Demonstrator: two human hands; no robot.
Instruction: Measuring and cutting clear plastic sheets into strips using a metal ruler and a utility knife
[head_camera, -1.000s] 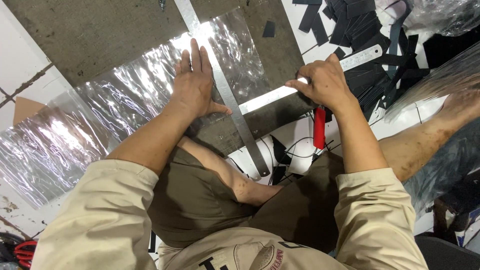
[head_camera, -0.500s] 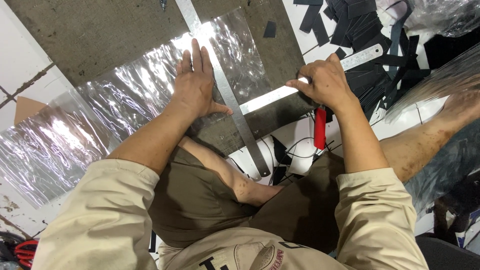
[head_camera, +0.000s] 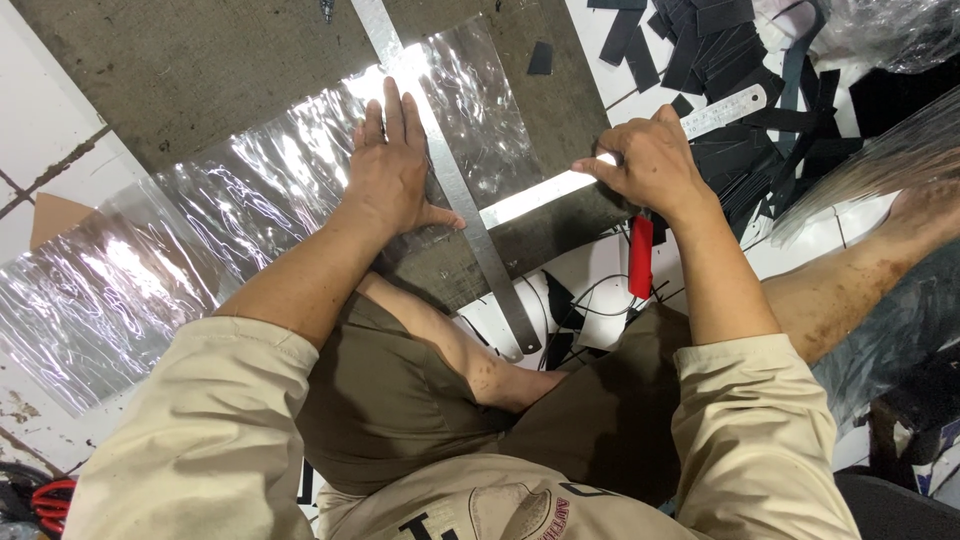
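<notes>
The left hand (head_camera: 392, 175) lies flat, fingers slightly spread, pressing a clear plastic sheet (head_camera: 230, 235) beside a long steel ruler (head_camera: 450, 180) whose long axis runs from the top edge down toward the person's knee. The right hand (head_camera: 650, 165) is curled shut around a red-handled cutter (head_camera: 641, 256), handle pointing down, pressing on a second ruler (head_camera: 600, 170) that slants up to the right. Two rulers cross on a grey mat (head_camera: 180, 70); many black strips (head_camera: 720, 50) lie scattered beyond, too many to count.

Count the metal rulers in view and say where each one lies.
2. One long ruler lies lengthwise over the clear plastic sheet, beside the left hand. A second ruler lies crosswise, passing under the right hand. Others may be hidden among the black strips.
</notes>
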